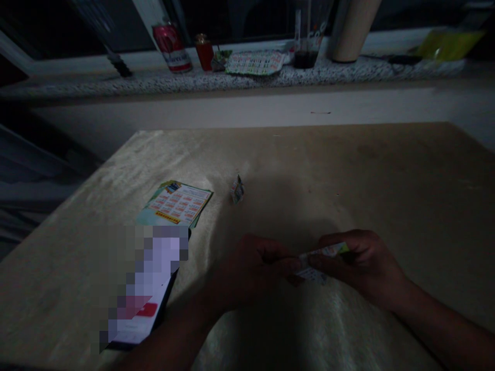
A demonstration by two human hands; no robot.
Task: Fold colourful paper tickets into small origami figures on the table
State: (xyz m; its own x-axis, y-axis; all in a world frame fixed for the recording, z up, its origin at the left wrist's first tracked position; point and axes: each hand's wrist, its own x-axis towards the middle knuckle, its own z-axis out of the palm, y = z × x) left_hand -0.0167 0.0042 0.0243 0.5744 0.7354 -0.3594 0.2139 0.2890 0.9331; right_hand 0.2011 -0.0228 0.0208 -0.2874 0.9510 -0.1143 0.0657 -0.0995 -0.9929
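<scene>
Between both hands, above the table's near part, is a small folded piece of printed paper point(328, 251). Its upper strip has a green-yellow corner, and lower folds hang beneath the fingers. My left hand point(266, 263) pinches its left end, fingers closed. On the right side, my right hand point(356, 257) grips it with thumb and fingers, partly covering it. Farther back on the table stands another small folded paper piece point(237, 189), touched by neither hand. A stack of printed paper sheets point(180, 202) lies to its left.
A phone point(135, 324) with a lit, partly pixelated screen lies by my left forearm. Behind the table point(386, 165), the stone windowsill point(135, 85) bears a red can point(172, 46), a small red bottle point(204, 51), a printed packet point(255, 63), a cup with dark liquid point(305, 57) and a cylinder point(353, 31).
</scene>
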